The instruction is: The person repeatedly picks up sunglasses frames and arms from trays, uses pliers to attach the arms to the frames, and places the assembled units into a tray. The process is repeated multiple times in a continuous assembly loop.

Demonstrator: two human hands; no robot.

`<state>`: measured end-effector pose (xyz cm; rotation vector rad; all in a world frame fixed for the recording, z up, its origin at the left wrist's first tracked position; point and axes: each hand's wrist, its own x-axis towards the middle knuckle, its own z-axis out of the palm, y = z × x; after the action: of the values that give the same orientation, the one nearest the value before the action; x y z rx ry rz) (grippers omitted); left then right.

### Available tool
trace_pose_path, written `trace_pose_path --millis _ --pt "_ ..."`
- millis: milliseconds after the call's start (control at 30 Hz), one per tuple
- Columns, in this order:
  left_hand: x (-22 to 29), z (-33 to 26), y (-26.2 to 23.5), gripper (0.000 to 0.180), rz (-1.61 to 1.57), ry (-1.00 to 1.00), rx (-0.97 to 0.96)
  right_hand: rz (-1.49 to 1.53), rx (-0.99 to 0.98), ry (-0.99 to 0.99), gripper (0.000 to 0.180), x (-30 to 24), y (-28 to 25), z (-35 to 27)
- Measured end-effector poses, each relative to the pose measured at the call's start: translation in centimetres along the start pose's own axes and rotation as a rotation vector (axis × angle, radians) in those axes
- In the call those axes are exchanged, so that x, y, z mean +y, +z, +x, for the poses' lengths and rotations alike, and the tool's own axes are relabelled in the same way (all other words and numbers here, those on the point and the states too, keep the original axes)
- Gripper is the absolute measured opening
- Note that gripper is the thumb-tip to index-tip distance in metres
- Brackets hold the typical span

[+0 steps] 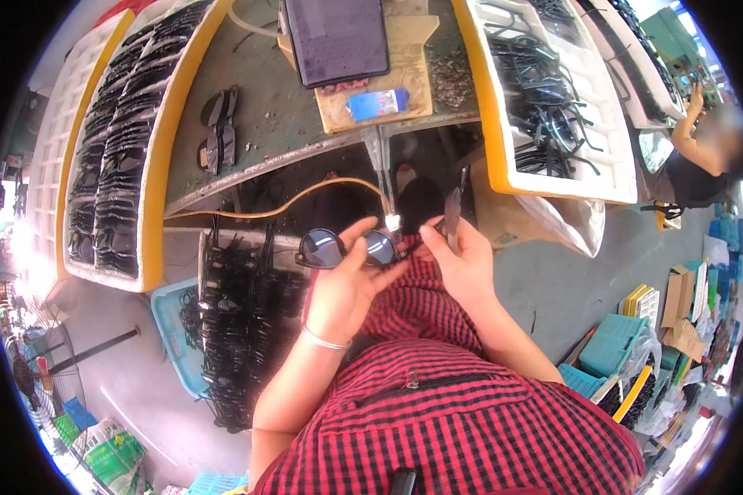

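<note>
A pair of sunglasses with round dark lenses is held in front of my lap. My left hand is closed round its front, with fingers above and below the lens on the right. Close beside it, my right hand grips a narrow tool with a dull, flat, knife-like blade that points upward. The thumb and fingers of that hand are near the right end of the frame; whether they also pinch the frame's arm I cannot tell.
White foam trays with yellow edges flank the bench: the left tray holds rows of dark glasses, the right tray thin frames. A tablet and a blue packet lie ahead. More dark frames hang beside my left arm.
</note>
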<state>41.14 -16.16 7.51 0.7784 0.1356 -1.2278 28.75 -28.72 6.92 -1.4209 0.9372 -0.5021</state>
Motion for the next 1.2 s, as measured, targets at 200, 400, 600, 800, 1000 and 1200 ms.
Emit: trace_pose_path --millis 200,400,600,800,1000,1200 --pt "0.4 0.5 1.5 0.037 0.037 0.140 0.029 0.149 0.029 -0.065 0.015 -1.0 0.8 0.4" --pt "1.1 0.0 2.5 0.035 0.067 0.191 0.004 0.200 0.037 -0.165 0.014 -1.6 0.9 0.0" --pt "1.4 0.0 2.4 0.038 0.110 0.213 0.016 0.222 0.014 -0.172 0.014 -1.9 1.1 -0.2" --pt "1.4 -0.1 2.3 0.037 0.129 0.216 0.014 0.219 0.002 -0.185 0.016 -1.4 1.0 -0.5" --pt "1.4 -0.1 2.3 0.037 0.142 0.239 0.009 0.256 -0.010 -0.187 0.017 -1.3 0.9 -0.7" --pt "1.5 0.0 2.1 0.038 0.114 0.230 -0.012 0.303 -0.028 -0.176 0.018 -1.2 0.9 -0.6"
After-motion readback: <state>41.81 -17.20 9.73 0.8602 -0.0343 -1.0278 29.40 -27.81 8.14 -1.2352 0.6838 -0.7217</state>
